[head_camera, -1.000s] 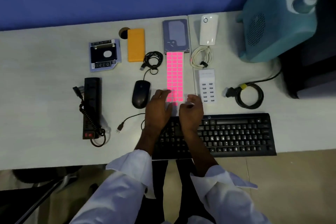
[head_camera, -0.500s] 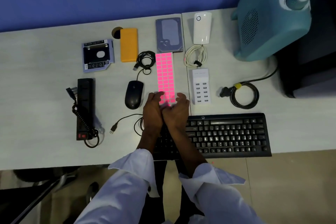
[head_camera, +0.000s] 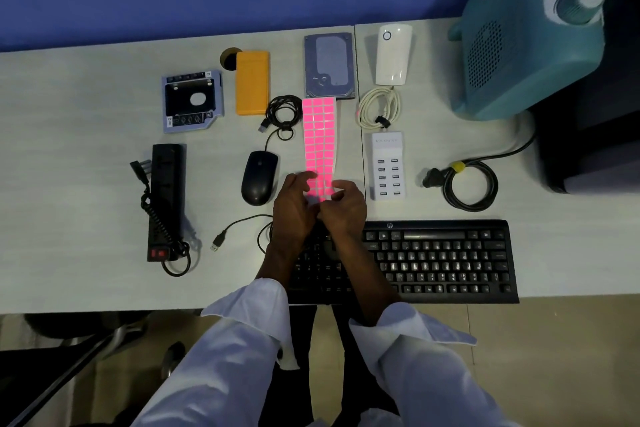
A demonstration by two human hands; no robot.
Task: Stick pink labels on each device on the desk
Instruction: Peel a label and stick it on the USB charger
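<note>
Both hands meet at the near end of the pink label sheet [head_camera: 319,142] (between mouse [head_camera: 259,177] and USB charger [head_camera: 387,166]); left hand [head_camera: 294,208] fingers spread on it, right hand [head_camera: 344,206] fingers pinching its edge.

Desk [head_camera: 86,87]; keyboard [head_camera: 446,260]; mouse [head_camera: 259,177]; label sheet [head_camera: 319,135].

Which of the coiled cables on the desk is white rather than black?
The white coiled cable, lying between the white power bank and the USB charger. The mouse cable and the power cord with its yellow tie are black.
</note>
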